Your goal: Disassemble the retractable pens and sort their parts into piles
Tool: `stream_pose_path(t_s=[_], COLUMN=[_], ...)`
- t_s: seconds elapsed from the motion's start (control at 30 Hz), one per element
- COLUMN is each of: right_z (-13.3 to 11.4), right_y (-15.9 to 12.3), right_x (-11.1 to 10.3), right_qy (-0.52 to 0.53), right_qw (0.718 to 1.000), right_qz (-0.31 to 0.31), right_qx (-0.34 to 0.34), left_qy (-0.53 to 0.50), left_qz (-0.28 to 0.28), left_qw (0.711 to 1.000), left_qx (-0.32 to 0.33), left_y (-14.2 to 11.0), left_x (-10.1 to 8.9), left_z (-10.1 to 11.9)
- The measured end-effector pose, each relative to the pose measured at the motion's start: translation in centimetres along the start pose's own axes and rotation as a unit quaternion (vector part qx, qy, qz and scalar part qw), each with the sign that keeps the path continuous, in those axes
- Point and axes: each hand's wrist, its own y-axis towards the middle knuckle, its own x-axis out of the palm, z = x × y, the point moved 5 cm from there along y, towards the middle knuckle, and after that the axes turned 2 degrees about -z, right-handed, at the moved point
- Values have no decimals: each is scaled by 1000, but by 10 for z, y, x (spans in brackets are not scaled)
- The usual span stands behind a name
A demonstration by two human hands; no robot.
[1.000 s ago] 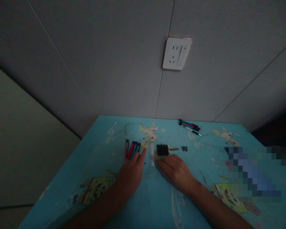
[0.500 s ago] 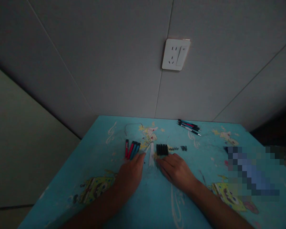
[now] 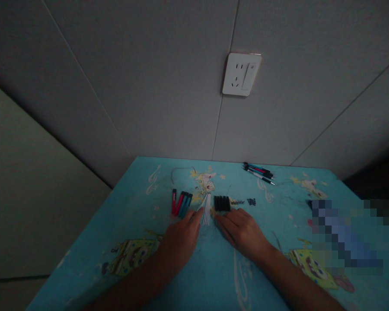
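Left hand [image 3: 182,237] now closer to the slim white rods [image 3: 207,211] than one second ago.
We note that the leftmost white rod [image 3: 203,202], formerly apart from the bundle, now has its far end against it; its long axis slants far-right, its near end at our left index finger. The other rods lie flat mid-table [image 3: 210,272], nearly parallel, long axes toward the wall [image 3: 168,108]. Our right hand [image 3: 243,231] rests, fingers bent, just below the row of short black cylinders [image 3: 222,203], as before. We cannot tell whether either hand grips anything. Red and blue black-ended barrels [image 3: 182,204] lie left of the rods.
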Motion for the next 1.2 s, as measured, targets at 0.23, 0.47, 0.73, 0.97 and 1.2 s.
stream_pose_path(t_s=[0.23, 0.47, 0.73, 0.97, 1.2], right_z=[0, 0, 1, 0, 0], right_y=[0, 0, -1, 1, 0], right_x=[-1, -2, 1, 0, 2], right_qy=[-3, -8, 0, -4, -3], right_qw=[1000, 1000, 1000, 1000, 1000], right_qz=[-2, 0, -10, -19, -24], right_qx=[0, 2, 3, 4, 4], left_qy=[-30, 37, 87, 4, 45], left_qz=[9, 1, -5, 11, 4], left_qw=[999, 999, 993, 997, 995], left_qx=[25, 39, 84, 77, 91], left_y=[-5, 0, 9, 13, 17], left_x=[1, -1, 3, 16, 16], left_z=[3, 4, 3, 7, 12])
